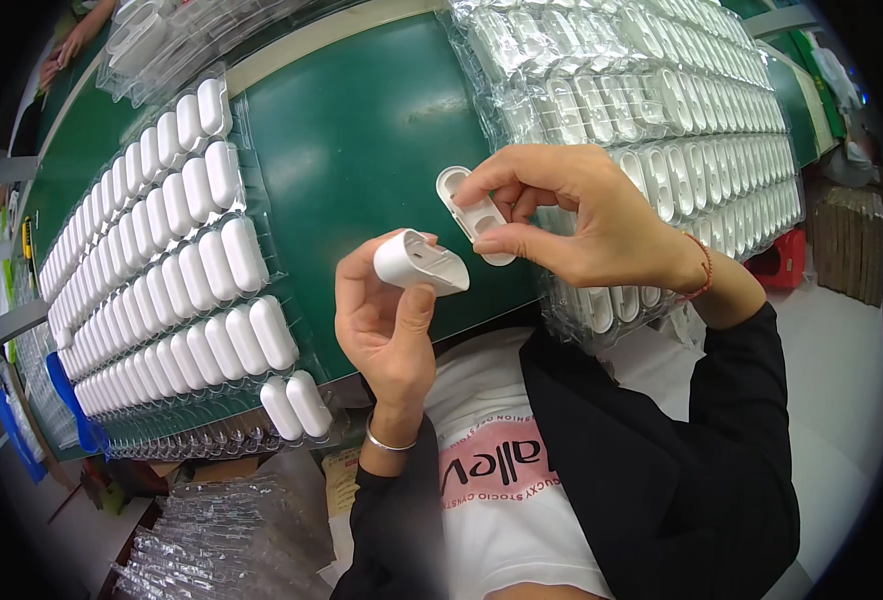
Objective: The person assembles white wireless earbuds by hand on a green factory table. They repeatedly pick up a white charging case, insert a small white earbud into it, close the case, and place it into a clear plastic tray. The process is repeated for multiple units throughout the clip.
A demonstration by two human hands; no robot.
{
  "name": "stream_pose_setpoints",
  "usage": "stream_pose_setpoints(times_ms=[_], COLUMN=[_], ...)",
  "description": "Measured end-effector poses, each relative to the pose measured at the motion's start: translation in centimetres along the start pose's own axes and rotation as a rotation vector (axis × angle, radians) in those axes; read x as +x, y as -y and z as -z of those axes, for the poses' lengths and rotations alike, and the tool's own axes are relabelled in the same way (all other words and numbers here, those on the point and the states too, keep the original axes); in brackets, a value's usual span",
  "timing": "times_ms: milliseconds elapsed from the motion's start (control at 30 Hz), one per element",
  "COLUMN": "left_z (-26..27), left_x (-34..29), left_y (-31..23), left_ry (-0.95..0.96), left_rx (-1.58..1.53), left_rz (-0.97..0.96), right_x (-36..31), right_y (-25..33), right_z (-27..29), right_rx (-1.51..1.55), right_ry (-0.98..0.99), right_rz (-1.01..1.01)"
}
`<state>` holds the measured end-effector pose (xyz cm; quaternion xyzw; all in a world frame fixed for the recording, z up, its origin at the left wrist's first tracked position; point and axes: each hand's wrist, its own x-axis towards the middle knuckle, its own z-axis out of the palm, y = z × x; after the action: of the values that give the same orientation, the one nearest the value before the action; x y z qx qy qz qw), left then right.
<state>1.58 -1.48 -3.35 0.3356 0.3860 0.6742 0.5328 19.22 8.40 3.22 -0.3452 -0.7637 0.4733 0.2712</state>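
Observation:
Between the thumb and fingers of my left hand [386,320] is a white plastic shell [411,262], rounded on the outside, its hollow slanted opening turned to the right. My right hand [581,215] pinches a white oval insert [478,222] with two recesses by its edge; fingertips cover part of it. The two pieces are apart, held over the green work surface [361,130]. On my left, clear trays carry rows of closed white oval cases [196,260]. To the right, stacked clear trays hold rows of white hollow inserts [676,180].
More clear trays [151,45] are piled at the far left. Below the table edge sit stacked clear plastic trays [221,530]. A red bin [781,260] and stacked cardboard [849,240] stand at the right. Another person's hand [76,40] shows at the upper left.

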Motion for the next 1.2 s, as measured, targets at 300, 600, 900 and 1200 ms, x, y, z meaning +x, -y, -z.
stream_pose_setpoints(times_ms=[300,600,900,1200], left_z=[0.5,-0.4,-0.7,-0.7], left_x=[-0.1,0.5,0.3,1.0], left_y=[-0.6,-0.9,-0.6,0.8], left_ry=[-0.010,-0.020,0.010,0.111], left_rx=[-0.089,-0.188,-0.097,-0.079], left_rz=[0.168,0.249,0.152,0.016], right_x=[0.0,-0.1,-0.2,-0.6], right_y=[0.1,-0.2,-0.5,-0.2], right_z=[-0.2,-0.5,-0.9,-1.0], right_rx=[-0.032,-0.110,-0.162,-0.300], right_ry=[-0.012,-0.016,-0.031,-0.019], right_rz=[0.030,0.125,0.173,0.163])
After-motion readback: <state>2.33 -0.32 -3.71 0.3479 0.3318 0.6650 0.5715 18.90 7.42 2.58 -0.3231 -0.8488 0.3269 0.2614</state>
